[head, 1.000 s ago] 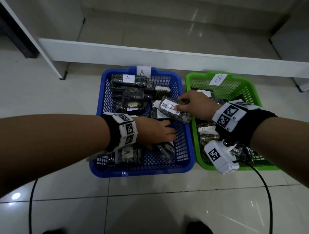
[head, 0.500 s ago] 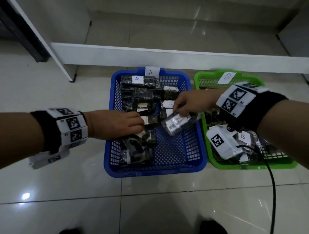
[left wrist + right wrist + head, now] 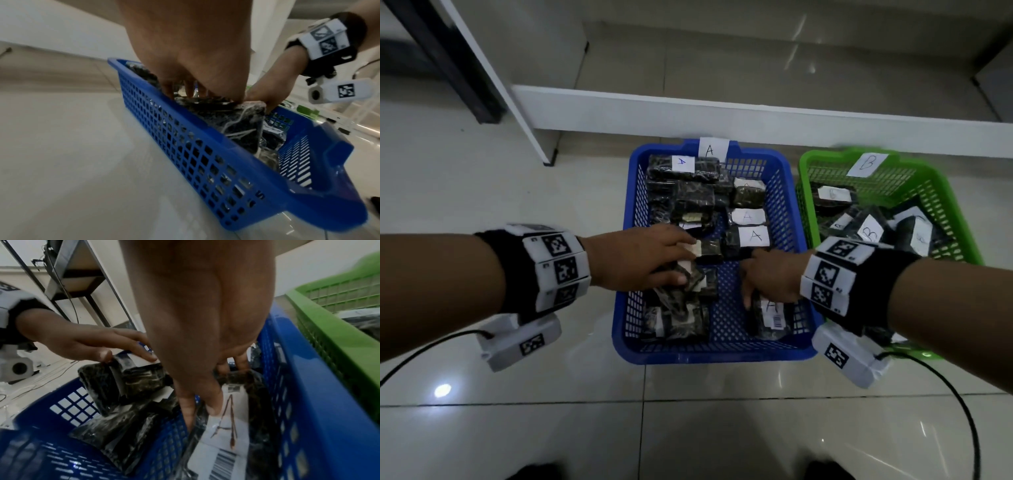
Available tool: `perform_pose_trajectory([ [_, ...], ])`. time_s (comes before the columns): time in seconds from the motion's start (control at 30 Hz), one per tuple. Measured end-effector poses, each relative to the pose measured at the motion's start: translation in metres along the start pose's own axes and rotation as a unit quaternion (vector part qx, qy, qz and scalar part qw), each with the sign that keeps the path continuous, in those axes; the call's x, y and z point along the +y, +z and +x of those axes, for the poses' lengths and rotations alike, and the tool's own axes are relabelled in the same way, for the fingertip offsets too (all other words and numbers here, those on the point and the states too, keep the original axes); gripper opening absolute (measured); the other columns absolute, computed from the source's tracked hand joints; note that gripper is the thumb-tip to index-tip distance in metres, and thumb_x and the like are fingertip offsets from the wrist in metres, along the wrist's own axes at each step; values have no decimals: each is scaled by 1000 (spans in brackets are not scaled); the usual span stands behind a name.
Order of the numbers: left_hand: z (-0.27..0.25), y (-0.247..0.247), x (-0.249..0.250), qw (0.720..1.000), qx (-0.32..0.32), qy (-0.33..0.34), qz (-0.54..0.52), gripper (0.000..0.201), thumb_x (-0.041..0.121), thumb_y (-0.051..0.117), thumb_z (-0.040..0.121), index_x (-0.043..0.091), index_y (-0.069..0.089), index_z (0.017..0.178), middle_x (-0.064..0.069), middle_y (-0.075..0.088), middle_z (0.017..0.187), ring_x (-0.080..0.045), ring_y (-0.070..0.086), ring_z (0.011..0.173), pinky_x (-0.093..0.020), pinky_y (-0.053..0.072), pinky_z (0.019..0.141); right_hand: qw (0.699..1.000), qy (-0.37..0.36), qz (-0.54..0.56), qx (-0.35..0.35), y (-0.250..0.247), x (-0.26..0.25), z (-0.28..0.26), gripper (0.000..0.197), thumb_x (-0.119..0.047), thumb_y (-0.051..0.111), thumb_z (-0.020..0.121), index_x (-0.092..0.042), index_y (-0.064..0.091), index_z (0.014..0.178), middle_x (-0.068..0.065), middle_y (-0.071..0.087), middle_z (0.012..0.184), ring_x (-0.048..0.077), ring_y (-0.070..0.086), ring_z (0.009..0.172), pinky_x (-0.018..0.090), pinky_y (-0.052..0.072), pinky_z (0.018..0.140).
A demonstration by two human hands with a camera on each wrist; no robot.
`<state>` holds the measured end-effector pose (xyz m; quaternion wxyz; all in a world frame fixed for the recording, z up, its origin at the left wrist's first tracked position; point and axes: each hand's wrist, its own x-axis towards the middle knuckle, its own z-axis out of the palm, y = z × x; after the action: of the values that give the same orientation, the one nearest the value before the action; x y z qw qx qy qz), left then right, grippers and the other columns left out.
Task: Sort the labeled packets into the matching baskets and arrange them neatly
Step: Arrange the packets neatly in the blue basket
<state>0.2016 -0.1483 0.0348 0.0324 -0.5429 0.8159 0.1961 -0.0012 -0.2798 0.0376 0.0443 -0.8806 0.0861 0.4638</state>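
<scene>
A blue basket [image 3: 709, 354] tagged A holds several dark packets, most with white A labels. Right of it stands a green basket [image 3: 945, 192] tagged B with B-labelled packets. My right hand [image 3: 753, 284] is down in the blue basket's near right corner and holds an A-labelled packet [image 3: 770, 317] that lies on the basket floor. In the right wrist view the thumb presses on its label [image 3: 226, 434]. My left hand [image 3: 686, 263] reaches in from the left and pinches a dark packet [image 3: 707, 251] in the middle pile, fingers on top, thumb at its side.
A low white ledge [image 3: 722, 113] runs behind both baskets. A dark and white frame leg [image 3: 482, 68] stands at the back left. Glossy floor tiles surround the baskets. Cables [image 3: 945, 394] trail from both wrist cameras.
My right hand brought the A packet from mid-air above the basket down into the near right corner. My left hand reached further over the middle pile.
</scene>
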Motion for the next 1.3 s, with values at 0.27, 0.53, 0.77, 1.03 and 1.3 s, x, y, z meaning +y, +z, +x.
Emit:
perform_pose_trajectory([
  [0.27,11,-16,-7,967,206,-137,-66,34,32,53,93,16,46,122,-2,52,114,-15,51,100,-27,44,86,992,58,28,112,4,3,-1,50,-15,61,87,-19,42,134,12,40,132,31,40,122,43,41,95],
  [0.53,45,-34,-36,974,97,-200,-37,54,40,61,88,20,45,136,-5,43,128,-21,45,115,-34,42,97,986,44,82,138,8,7,-6,45,-13,61,88,-11,45,129,14,48,122,30,50,110,39,48,88],
  [0.77,47,-30,-30,955,207,-209,-30,29,24,55,92,11,58,118,-7,53,114,-24,55,101,-34,46,83,952,44,234,194,2,20,-13,38,-26,63,88,-13,53,123,6,57,115,24,57,102,34,48,86],
  [1.03,56,-39,4,930,225,-177,-231,17,26,49,96,15,56,108,8,48,90,-9,47,82,-17,35,65,775,-15,509,373,-48,41,-33,84,-7,68,81,-31,21,147,0,41,130,19,58,89,23,53,66],
  [1.3,63,-25,12,942,112,-166,-268,29,27,46,98,16,55,124,2,61,112,-14,56,100,-27,45,83,919,44,305,247,-31,35,-28,59,-31,74,78,-21,48,131,0,58,116,13,53,89,22,40,73],
])
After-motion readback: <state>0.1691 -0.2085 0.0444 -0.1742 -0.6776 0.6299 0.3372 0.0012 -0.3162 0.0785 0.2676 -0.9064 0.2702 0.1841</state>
